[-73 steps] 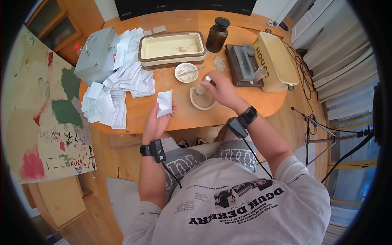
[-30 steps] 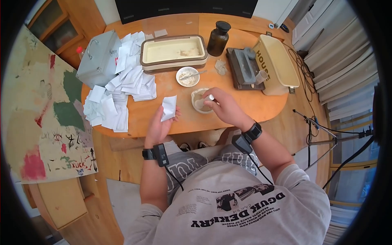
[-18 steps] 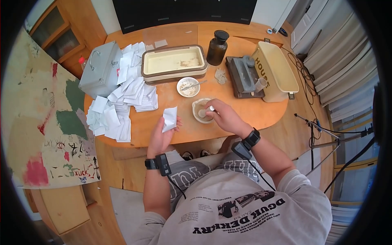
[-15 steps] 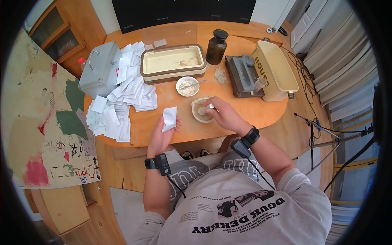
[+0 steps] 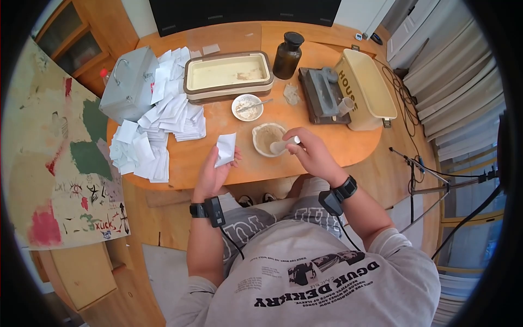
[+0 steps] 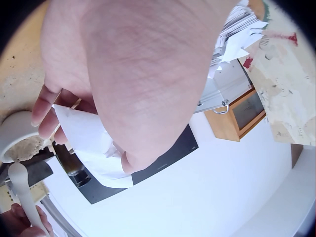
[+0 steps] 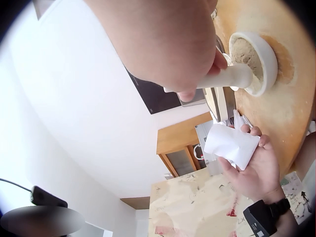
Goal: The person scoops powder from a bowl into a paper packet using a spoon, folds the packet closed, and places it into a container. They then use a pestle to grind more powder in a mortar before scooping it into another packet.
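The white pestle (image 5: 284,145) is tilted at the side of the mortar (image 5: 254,141) nearer the right hand (image 5: 312,152). A moment ago it stood steeper, its head down in the bowl; now that head has come out to the rim, and the tan powder (image 5: 267,136) shows broadly. I'd judge the pressing has let up, at least for this instant, though I can't tell whether the head touches the rim.

The right hand grips the pestle by its handle, fingers and thumb closed round it. The left hand (image 5: 212,168) holds a white paper packet (image 5: 226,149) between thumb and fingers, just as it did before; whether anything is inside, I can't see. The mortar sits between the two hands and a little beyond them on the bench (image 5: 245,172), with the packet near it but apart.

Just past the mortar is a small white dish (image 5: 235,113) with a spoon (image 5: 256,105) in it. Farther out stand a heap of white packets (image 5: 177,117), a cream tray (image 5: 186,90) with a brown rim, and a dark jar (image 5: 287,59).
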A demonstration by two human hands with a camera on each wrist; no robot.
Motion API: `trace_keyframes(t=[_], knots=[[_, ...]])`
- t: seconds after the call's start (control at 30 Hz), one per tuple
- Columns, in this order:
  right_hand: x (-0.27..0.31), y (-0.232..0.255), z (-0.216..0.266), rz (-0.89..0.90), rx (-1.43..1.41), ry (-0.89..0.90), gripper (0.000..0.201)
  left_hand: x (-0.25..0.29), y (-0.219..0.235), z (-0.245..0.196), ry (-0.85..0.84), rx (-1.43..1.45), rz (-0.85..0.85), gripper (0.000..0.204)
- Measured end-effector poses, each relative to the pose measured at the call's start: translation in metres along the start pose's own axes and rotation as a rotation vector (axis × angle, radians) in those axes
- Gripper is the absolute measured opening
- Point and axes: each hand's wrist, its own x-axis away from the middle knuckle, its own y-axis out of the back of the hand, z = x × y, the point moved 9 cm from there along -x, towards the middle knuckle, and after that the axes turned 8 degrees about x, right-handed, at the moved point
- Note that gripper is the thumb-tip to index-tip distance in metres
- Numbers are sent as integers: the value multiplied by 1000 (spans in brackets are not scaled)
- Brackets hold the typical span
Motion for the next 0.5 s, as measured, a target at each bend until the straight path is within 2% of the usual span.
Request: trace_keyframes(t=[0.1, 0.4, 0.43, 0.5], knots=[[3, -9, -4, 32, 101, 57, 17, -1, 0, 1, 0, -23, -11, 52], [-5, -16, -7, -36, 110, 130, 19, 0, 1, 0, -11, -29, -14, 52], [-4, -15, -7, -37, 110, 129, 19, 0, 2, 0, -4, -23, -20, 52], [-2, -9, -17, -48, 17, -7, 18, -1, 3, 1, 4, -15, -28, 52]])
